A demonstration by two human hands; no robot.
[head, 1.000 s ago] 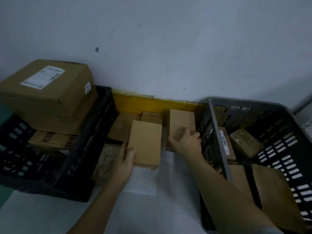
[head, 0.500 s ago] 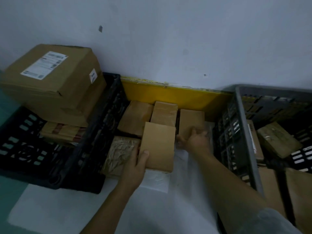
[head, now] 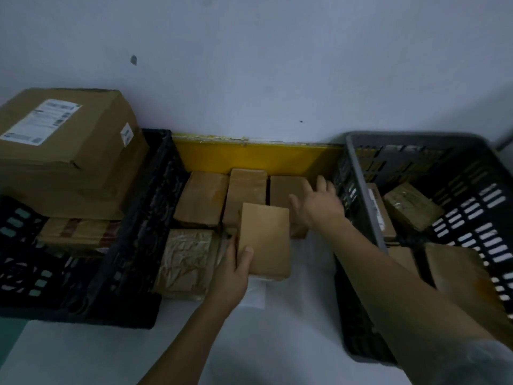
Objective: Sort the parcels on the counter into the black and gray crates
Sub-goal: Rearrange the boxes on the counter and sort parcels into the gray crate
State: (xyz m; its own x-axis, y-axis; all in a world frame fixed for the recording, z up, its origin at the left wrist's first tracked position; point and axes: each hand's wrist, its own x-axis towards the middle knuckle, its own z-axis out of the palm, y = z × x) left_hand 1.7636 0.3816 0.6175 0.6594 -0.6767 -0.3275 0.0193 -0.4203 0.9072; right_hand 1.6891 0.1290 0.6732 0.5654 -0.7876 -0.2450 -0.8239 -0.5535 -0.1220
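**Right hand opens over the back-row parcel**

Since a second ago our right hand (head: 316,207) has loosened on the rightmost back-row parcel (head: 283,190): its fingers now lie spread and fairly straight across the top, gripping nothing. Our left hand (head: 236,269) still holds the flat brown parcel (head: 265,240), thumb on its upper face and fingers curled underneath, lifted slightly above the white counter (head: 83,354).

Going by size, we see the black crate (head: 133,245) on the left, topped by a large cardboard box (head: 69,154) with a white shipping label (head: 41,122); its print is too blurred for us to read. On the right stands the gray crate (head: 361,195), with several brown parcels inside, one showing a white label (head: 375,211) that we cannot make out either.

Between the crates, against a yellow strip (head: 249,159) at the wall's foot, two more brown parcels (head: 202,198) lie side by side. Just in front sits a crinkled, tape-wrapped parcel (head: 187,259), touching the black crate.
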